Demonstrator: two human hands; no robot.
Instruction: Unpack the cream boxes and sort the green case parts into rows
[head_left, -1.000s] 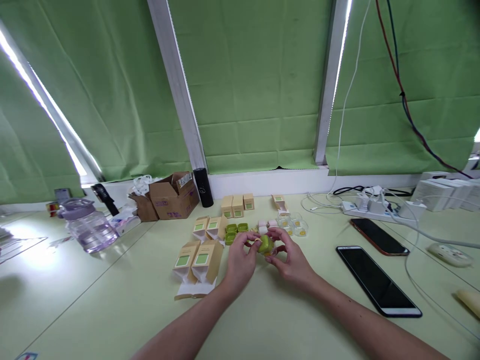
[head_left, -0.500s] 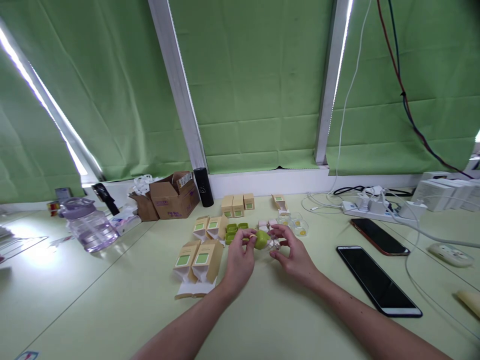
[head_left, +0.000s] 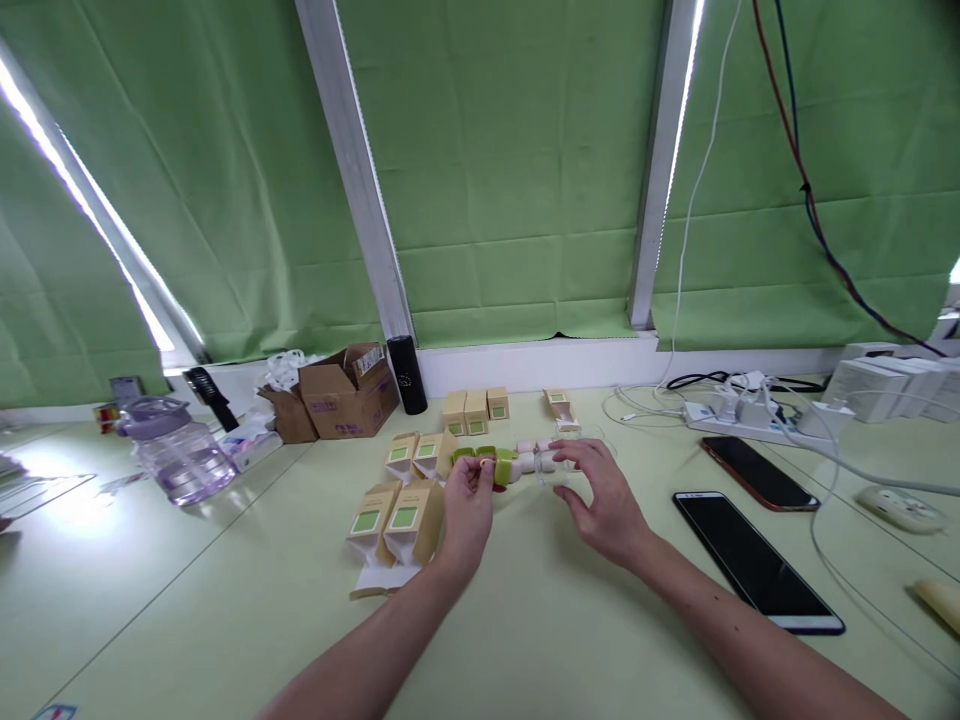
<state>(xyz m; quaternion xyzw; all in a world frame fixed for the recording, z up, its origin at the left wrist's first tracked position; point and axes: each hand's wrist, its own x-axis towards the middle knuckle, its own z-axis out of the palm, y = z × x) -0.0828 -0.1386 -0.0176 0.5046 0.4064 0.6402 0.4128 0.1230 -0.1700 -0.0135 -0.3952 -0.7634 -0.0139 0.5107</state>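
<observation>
Left hand (head_left: 469, 507): pinching green piece (head_left: 506, 471) over counter (head_left: 525, 630)
Right hand (head_left: 606, 507): thumb and fingers gripping clear piece (head_left: 545, 470), right of green piece
Tan cartons (head_left: 417, 520): left and far side
Phones (head_left: 757, 560): right of right hand

Table (head_left: 525, 640) with cartons (head_left: 421, 512), apparently a mouse (head_left: 898, 508)

- Daylight is leaking in bright strips through gaps beside the green blinds (head_left: 517, 170).
- Glare is whitening the far left of the tabletop (head_left: 180, 620).
- Fairly even light is casting only faint shadows there.
- The wide lens is stretching shapes toward the edges.
- The clear piece (head_left: 549, 477) by the right hand (head_left: 600, 500) is blending into its pale surroundings.
</observation>
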